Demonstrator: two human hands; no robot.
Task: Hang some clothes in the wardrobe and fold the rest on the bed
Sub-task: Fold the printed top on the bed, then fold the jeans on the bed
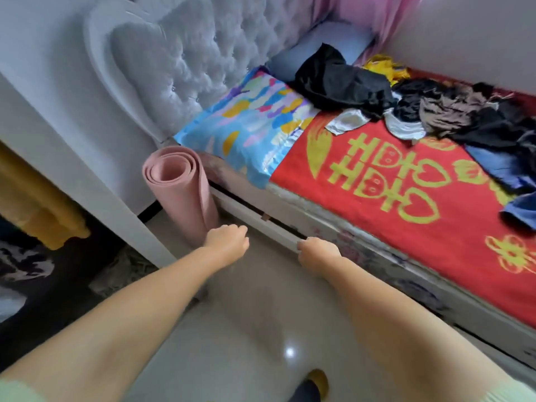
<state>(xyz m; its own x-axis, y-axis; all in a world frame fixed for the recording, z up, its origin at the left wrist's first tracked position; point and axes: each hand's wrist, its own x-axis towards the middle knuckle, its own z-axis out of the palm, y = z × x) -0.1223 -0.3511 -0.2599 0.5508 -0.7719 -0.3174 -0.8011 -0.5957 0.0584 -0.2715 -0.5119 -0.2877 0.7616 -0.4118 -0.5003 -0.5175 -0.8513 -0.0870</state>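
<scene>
A heap of loose clothes lies on the bed's red blanket [362, 181] at the far right: a black garment [339, 79], dark and brown pieces [452, 111], blue jeans [504, 166] and a yellow item [383, 68]. Both my arms stretch forward over the floor beside the bed. My left hand [227, 239] hangs with its fingers curled downward, holding nothing, just in front of a rolled pink mat [179, 192]. My right hand [317, 252] is also loosely curled and empty, close to the bed's side rail [261, 216]. Part of the wardrobe [37, 198] shows at the left.
A colourful pillow [246, 132] lies at the head of the bed against the grey tufted headboard [185, 62]. A blue pillow [327, 42] and pink curtain [377, 13] sit behind. The white wardrobe panel [72, 158] runs diagonally at the left. Glossy tiled floor [246, 329] lies below my arms.
</scene>
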